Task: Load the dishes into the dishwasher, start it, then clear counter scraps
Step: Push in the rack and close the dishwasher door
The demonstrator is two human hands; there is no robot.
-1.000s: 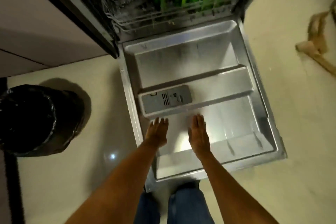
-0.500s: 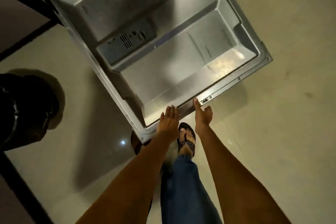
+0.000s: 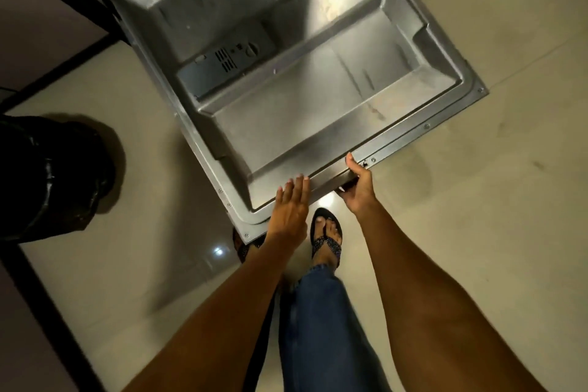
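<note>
Your right hand [image 3: 358,189] grips the free edge of the open dishwasher door [image 3: 305,124]: the thumb lies on top of the metal rim and the fingers are curled under it, so the door's edge sits in your grasp. Your left hand [image 3: 291,204] is flat, fingers straight and together, its fingertips resting on the same rim just beside your right hand, holding nothing.

The door stretches away from both hands, its steel inner face turned up toward you. Beyond your left fingertips, well up the panel, sits the grey detergent dispenser [image 3: 227,64], set against the raised ridge that crosses the door. The dishwasher's tub and racks lie past the top edge of the view and cannot be made out.

Directly below your hands, between your forearms, your foot in a dark sandal [image 3: 326,237] stands on the pale tiled floor [image 3: 461,200], with a blue jeans leg [image 3: 321,328] coming up from it. A second sandal shows partly under the door's near corner, below your left wrist. Well out to the left of your left arm stands a bin lined with a glossy black bag [image 3: 51,175].
</note>
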